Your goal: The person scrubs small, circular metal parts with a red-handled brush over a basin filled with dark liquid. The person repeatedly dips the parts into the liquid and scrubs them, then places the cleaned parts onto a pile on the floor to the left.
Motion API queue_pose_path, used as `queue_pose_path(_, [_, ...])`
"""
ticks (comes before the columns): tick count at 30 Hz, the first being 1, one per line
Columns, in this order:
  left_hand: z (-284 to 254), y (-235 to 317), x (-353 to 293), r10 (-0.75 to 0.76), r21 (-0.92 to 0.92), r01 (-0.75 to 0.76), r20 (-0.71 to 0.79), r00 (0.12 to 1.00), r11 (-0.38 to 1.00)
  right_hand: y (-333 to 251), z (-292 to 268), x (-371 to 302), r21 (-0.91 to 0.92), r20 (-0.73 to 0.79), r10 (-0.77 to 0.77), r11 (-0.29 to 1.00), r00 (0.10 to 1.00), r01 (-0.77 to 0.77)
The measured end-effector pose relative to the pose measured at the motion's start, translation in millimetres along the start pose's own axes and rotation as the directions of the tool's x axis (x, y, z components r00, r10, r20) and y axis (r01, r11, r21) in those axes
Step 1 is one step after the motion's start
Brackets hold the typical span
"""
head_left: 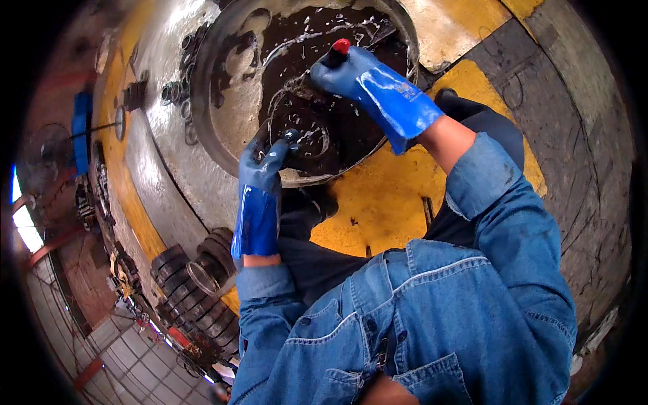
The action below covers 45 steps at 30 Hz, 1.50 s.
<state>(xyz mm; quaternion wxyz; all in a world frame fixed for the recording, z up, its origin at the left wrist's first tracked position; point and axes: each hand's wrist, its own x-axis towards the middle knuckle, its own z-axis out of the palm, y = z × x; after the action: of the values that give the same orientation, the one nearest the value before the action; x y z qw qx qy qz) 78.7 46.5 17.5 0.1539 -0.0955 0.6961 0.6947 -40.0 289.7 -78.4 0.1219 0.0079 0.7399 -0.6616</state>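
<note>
A wide round metal basin [204, 101] holds dark liquid with pale flecks of foam. In it, close to me, sits a dark, wet round part [312, 116] with a ring-like inner edge. My left hand [268, 158], in a blue rubber glove, is closed on the near left edge of that part. My right hand [343, 73], gloved the same way, is a fist above the part's far side. A tool's red handle end [342, 46] sticks out of the fist; its working end is hidden beneath the hand.
Several dark metal rings [182, 88] lie left of the basin. Stacked dark round parts [192, 290] stand at lower left, with a loose metal ring [202, 278] by them. Yellow-painted floor [374, 209] lies between my legs. A blue panel [82, 133] stands at far left.
</note>
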Motion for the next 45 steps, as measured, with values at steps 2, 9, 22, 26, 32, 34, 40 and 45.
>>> queue_pose_path(2, [-5, -6, 6, -0.002, 0.021, 0.001, 0.033, 0.999, 1.000, 5, 14, 1, 0.175, 0.012, -0.080, 0.982, 0.997, 0.076])
queue_pose_path(9, [-10, -10, 16, 0.005, 0.007, -0.005, 0.029, 1.000, 1.000, -16, 6, -34, -0.295, -0.115, -0.001, 0.955, 0.993, -0.033])
queue_pose_path(22, [-48, -55, 53, -0.074, -0.170, 0.046, -0.160, 0.984, 0.984, -54, 37, -75, 0.141, 0.172, -0.209, 0.972, 0.963, 0.186])
queue_pose_path(26, [-11, -43, 49, 0.005, -0.233, -0.088, -0.332, 0.943, 0.969, -81, 32, -104, 0.298, 0.276, -0.043, 0.954, 0.960, -0.043])
queue_pose_path(32, [-16, -38, 50, 0.074, -0.070, -0.096, -0.267, 0.961, 0.993, -75, 9, -116, 0.062, 0.347, 0.133, 0.984, 0.929, -0.164])
queue_pose_path(34, [-15, -36, 48, 0.095, -0.043, -0.109, -0.250, 0.964, 0.993, -42, 12, -100, 0.019, 0.321, 0.135, 0.989, 0.937, -0.149])
queue_pose_path(40, [-8, -28, 46, 0.113, 0.056, -0.103, -0.225, 0.968, 0.993, -18, 14, -66, -0.436, 0.021, -0.013, 0.900, 1.000, 0.021])
queue_pose_path(45, [-25, -32, 53, -0.045, -0.049, 0.031, -0.315, 0.948, 0.998, -28, 13, -60, 0.094, 0.162, 0.105, 0.988, 0.981, -0.122])
